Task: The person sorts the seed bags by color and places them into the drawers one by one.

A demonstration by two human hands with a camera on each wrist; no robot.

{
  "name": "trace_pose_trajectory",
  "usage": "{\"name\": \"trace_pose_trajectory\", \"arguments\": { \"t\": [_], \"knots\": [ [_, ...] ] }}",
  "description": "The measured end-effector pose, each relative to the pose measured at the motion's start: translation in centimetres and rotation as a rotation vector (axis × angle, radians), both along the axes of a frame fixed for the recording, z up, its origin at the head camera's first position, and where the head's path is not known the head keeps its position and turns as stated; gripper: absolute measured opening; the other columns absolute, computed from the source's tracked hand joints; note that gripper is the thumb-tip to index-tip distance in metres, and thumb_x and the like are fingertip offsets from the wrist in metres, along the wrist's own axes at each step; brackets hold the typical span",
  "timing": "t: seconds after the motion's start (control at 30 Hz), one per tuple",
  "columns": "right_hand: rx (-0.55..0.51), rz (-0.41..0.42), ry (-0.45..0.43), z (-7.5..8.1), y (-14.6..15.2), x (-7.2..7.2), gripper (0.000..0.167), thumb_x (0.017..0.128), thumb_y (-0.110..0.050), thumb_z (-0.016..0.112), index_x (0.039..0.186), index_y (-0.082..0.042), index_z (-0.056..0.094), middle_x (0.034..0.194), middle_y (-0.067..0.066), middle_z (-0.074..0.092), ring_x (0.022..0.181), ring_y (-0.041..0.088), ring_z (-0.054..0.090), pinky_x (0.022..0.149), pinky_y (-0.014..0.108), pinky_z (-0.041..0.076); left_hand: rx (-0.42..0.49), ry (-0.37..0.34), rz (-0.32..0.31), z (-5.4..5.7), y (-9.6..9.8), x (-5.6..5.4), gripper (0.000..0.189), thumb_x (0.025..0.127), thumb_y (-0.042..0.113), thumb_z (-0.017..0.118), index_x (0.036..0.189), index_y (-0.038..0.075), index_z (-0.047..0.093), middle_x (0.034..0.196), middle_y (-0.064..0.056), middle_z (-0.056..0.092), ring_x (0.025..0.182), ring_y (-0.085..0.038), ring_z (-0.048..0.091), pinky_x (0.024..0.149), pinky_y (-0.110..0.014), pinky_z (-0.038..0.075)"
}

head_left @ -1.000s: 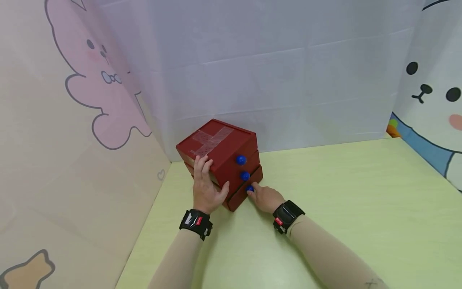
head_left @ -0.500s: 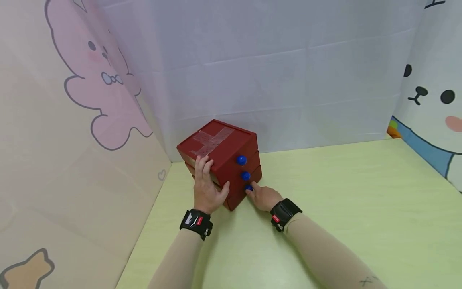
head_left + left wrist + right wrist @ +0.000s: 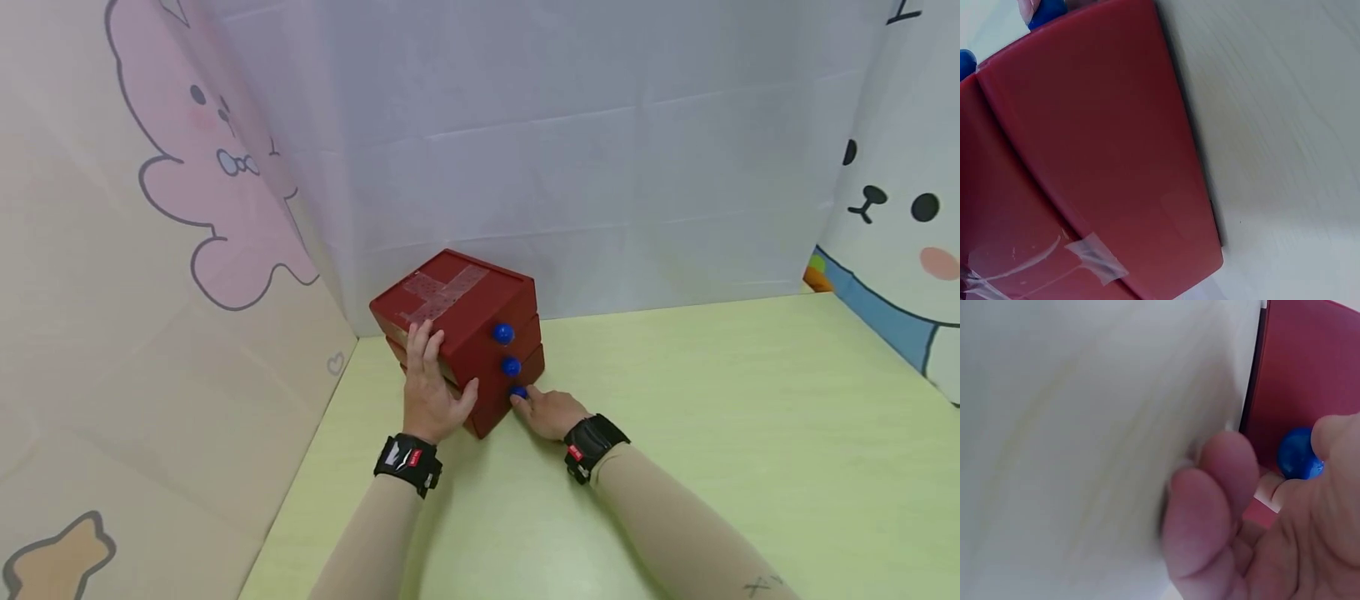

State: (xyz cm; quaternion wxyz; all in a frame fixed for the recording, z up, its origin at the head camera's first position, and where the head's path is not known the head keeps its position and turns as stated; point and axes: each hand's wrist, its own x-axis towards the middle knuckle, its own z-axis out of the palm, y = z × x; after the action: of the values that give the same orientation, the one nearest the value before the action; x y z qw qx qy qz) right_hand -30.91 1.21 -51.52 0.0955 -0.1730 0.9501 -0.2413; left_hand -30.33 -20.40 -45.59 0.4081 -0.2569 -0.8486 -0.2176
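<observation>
A small red drawer box point(image 3: 480, 308) with stacked drawers stands turned at an angle on the table. Blue round knobs stick out of its front, among them the top knob point(image 3: 503, 333) and the middle knob point(image 3: 511, 367). My left hand point(image 3: 433, 400) rests on the box's near left side, fingers straight and thumb spread toward the front. With thumb and a finger my right hand point(image 3: 551, 412) pinches the bottom knob point(image 3: 1297, 453); its other fingers curl close over the table. The bottom drawer point(image 3: 491, 411) sits flush with the front. In the left wrist view the red side panel point(image 3: 1097, 125) fills much of the frame.
Clear tape point(image 3: 442, 292) runs across the box top. The pale green table point(image 3: 712, 417) stretches to the right. A white curtain point(image 3: 585, 167) hangs close behind the box, and a printed cloth point(image 3: 187, 375) with cartoon animals lines the left.
The bottom drawer, slightly pulled out a second ago, has gone in flush, pushed by my right hand, which moved a little left with it. My left hand stays on the box.
</observation>
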Motion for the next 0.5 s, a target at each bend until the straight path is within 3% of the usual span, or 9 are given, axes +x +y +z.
{"name": "trace_pose_trajectory", "arguments": {
  "t": [0.33,0.5],
  "knots": [
    [-0.002,0.003,-0.014,-0.1,-0.2,0.0,0.067,0.101,-0.051,0.031,0.146,-0.002,0.038,0.128,0.022,0.058,0.115,0.037,0.058,0.095,0.047,0.046,-0.062,-0.055,0.022,0.6,-0.9,0.3,0.095,0.071,0.032,0.077,0.147,0.009,0.024,0.153,-0.018,0.024,0.144,-0.036,0.016,0.107,-0.057,0.03],
    [-0.044,0.026,-0.051,0.3,0.5,0.5,0.061,0.101,-0.049,0.032,0.139,-0.004,0.047,0.121,0.013,0.061,0.097,0.028,0.061,0.083,0.042,0.049,-0.074,-0.094,0.039,1.0,-1.3,0.7,0.09,0.074,0.03,0.076,0.148,0.009,0.029,0.155,-0.015,0.024,0.144,-0.034,0.019,0.106,-0.056,0.032]
  ]
}}
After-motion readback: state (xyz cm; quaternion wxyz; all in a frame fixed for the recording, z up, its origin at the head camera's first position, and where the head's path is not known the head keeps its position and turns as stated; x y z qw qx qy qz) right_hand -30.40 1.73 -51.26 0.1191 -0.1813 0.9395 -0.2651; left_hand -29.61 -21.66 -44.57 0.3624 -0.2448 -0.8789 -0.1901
